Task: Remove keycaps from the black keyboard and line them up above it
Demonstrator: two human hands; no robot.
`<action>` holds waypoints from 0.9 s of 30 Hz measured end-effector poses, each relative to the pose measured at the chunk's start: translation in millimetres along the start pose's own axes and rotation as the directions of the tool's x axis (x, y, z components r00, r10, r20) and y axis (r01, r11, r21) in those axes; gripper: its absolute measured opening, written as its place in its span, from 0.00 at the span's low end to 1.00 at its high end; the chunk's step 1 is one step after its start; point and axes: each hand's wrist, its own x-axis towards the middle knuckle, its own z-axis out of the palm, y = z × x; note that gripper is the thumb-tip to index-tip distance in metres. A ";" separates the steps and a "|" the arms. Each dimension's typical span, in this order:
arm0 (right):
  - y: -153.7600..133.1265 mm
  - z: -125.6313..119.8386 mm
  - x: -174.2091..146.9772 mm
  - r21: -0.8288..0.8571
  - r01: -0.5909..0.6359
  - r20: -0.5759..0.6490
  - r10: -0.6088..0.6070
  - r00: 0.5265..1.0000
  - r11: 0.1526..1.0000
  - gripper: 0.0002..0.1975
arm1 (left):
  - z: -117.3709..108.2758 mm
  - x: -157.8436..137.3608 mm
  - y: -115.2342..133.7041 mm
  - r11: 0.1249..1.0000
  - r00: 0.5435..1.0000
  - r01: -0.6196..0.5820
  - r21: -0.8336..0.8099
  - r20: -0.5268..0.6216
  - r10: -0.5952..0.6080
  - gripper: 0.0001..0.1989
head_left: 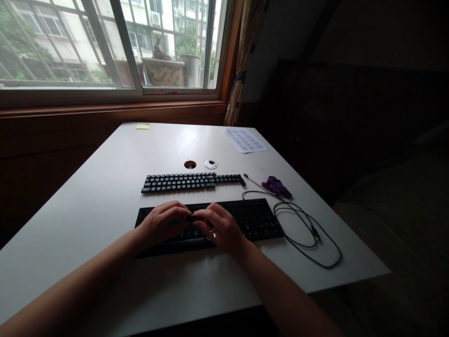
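A black keyboard lies on the white table, and both my hands are over its left and middle part. My left hand is closed in a pinch, and my right hand, with a ring on it, pinches from the other side. Where the fingertips meet there is a small black keycap, partly hidden by the fingers. Loose black keycaps stand in neat rows just behind the keyboard. The keyboard's surface beneath my hands is dark and hard to make out.
The keyboard's cable loops on the right. Near it lie a purple cloth and a thin brush-like stick. Farther back are a round table hole, a white round cover, printed sheets and a yellow note.
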 end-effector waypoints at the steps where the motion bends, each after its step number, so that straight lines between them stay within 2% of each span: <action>1: 0.2 -0.1 0.2 0.000 0.007 -0.001 -0.007 1.000 1.000 0.09 | 0.4 -0.3 -0.5 1.000 1.000 -0.002 -0.006 -0.001 0.002 0.09; 11: 4.9 -0.3 -3.1 -0.070 -0.012 0.060 0.016 0.998 0.997 0.10 | -0.5 -0.2 -0.2 0.999 0.998 0.030 -0.041 0.052 -0.028 0.09; 16: 14.7 -16.4 0.1 -0.186 -0.026 0.067 0.039 0.997 0.982 0.10 | 1.1 -2.6 -3.6 0.997 0.994 0.077 -0.025 0.073 -0.075 0.11; 19: 29.1 -36.0 7.7 -0.286 -0.090 0.068 0.113 0.991 0.954 0.11 | 2.8 -2.3 -6.0 0.994 0.988 0.109 0.007 0.109 -0.110 0.10; 22: 49.4 -54.3 18.4 -0.389 -0.179 0.091 0.231 0.969 0.904 0.09 | 4.1 0.4 -6.6 0.995 0.965 0.094 0.031 0.243 -0.099 0.08; 25: 70.9 -62.6 28.7 -0.504 -0.239 0.157 0.360 0.919 0.830 0.08 | 4.7 3.2 -6.3 0.998 0.940 0.060 0.035 0.334 -0.068 0.06; 27: 83.2 -61.9 33.6 -0.550 -0.252 0.212 0.424 0.880 0.796 0.08 | 4.6 4.1 -6.1 0.997 0.936 0.066 0.041 0.343 -0.076 0.07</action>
